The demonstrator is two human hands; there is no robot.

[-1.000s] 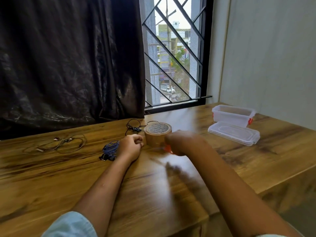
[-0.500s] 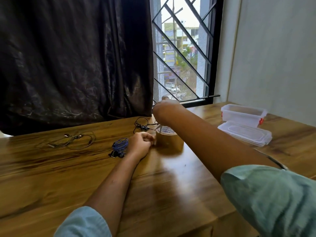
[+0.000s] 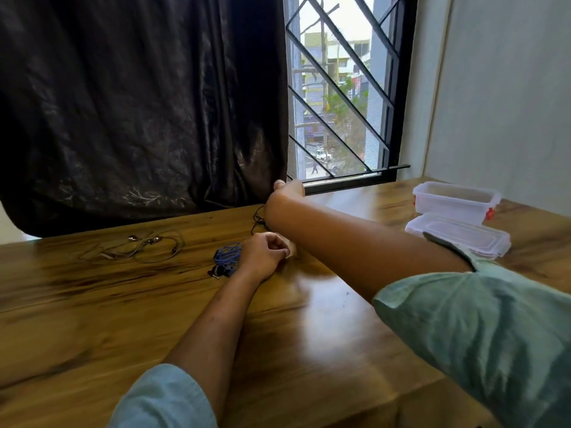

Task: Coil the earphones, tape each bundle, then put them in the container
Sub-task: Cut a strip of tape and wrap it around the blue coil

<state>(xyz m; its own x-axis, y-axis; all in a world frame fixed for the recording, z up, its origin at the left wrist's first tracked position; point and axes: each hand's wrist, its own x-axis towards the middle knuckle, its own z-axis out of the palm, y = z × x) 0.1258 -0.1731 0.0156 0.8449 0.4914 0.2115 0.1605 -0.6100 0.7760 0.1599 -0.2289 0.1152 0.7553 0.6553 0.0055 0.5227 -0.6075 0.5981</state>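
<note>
The left hand [image 3: 265, 255], beside the blue earphones [image 3: 227, 257], pinches pale tape [image 3: 291, 248]. The right hand [image 3: 287, 190] hangs raised; I cannot tell its grip.

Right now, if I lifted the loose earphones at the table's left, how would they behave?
Probably floppy: the loose earphones lie in slack, thin loops on the table, so they'd likely dangle and may tangle. They look very light: fine cable, small buds.

Dark curtain [image 3: 139, 103] w/ barred window [image 3: 340, 88], wood table [image 3: 92, 304], pale wall [image 3: 509, 88].
</note>
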